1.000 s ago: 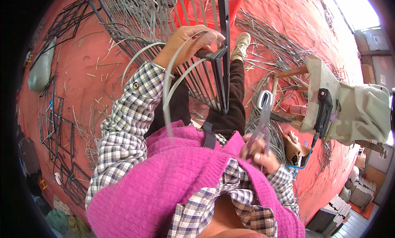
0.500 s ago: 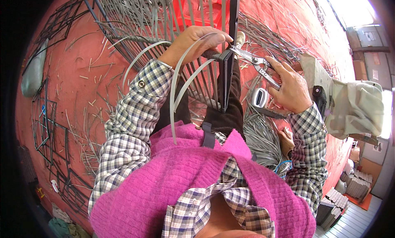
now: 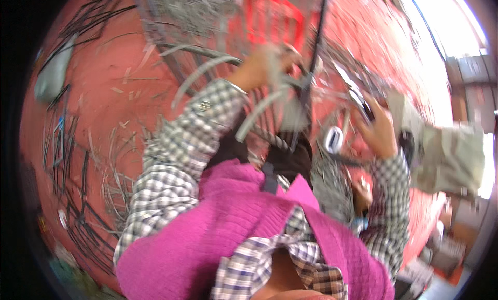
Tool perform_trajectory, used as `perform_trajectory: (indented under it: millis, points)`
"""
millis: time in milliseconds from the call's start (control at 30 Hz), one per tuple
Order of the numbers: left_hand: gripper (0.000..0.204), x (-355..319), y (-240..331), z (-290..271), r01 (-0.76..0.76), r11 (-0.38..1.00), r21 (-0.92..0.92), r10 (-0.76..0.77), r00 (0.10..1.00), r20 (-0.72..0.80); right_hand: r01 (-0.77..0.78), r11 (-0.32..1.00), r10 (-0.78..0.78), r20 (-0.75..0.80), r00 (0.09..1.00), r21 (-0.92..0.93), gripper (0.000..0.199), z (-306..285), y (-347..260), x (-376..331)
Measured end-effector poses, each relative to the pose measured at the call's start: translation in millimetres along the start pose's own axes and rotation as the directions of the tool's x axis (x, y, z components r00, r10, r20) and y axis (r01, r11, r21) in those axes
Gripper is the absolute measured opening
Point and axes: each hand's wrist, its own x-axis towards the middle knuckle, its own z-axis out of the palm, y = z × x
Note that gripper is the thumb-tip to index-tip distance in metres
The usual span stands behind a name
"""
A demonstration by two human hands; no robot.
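Note:
A dark frame (image 3: 314, 56) strung with grey strips stands tilted between my knees, smeared by motion. My left hand (image 3: 267, 66) is closed at its corner, with a flat grey strip (image 3: 262, 110) curling down from there; the fingertips are blurred. Another curved grey strip (image 3: 199, 77) arcs out by the left wrist. My right hand (image 3: 381, 130) is wrapped round the dark handles of metal snips (image 3: 353, 90). Their blades point up and left, apart from the frame.
A red plastic basket (image 3: 275, 22) lies beyond the frame. Bundles of grey strips (image 3: 332, 191) lie beside my right leg, near a white oval object (image 3: 333, 140). Thin dark frames (image 3: 65, 160) are piled on the red floor at left. A cloth-draped stand (image 3: 448, 154) is at right.
The snips have come away from the frame corner, swinging up and right with my right hand. My left hand and the frame have shifted right in the picture; the view has blurred.

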Motion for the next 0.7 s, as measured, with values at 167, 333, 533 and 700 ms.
perform_trajectory:
  millis: [167, 333, 533, 700]
  points:
    - [0.023, 17, -3, 3, 0.089, 0.944, 0.319, -0.081, 0.996, -0.037, -0.1, 0.91, 0.165, -0.131, 0.977, 0.403, 0.059, 98, 53, -61]
    - [0.021, 21, 5, 22, 0.066, 0.88, 0.47, 0.071, 0.961, -0.267, -0.24, 0.746, 0.327, -0.028, 0.945, 0.621, 0.047, 225, 63, -101]
    - [0.028, 10, 19, 4, 0.001, 0.904, 0.427, 0.222, 0.854, -0.471, -0.432, 0.778, 0.547, -0.154, 0.823, 0.457, 0.066, 249, 50, -90]
    - [0.021, 20, 84, 12, -0.139, 0.845, 0.516, 0.396, 0.812, -0.429, -0.364, 0.901, 0.434, -0.486, 0.759, 0.236, 0.071, 209, 46, -74]
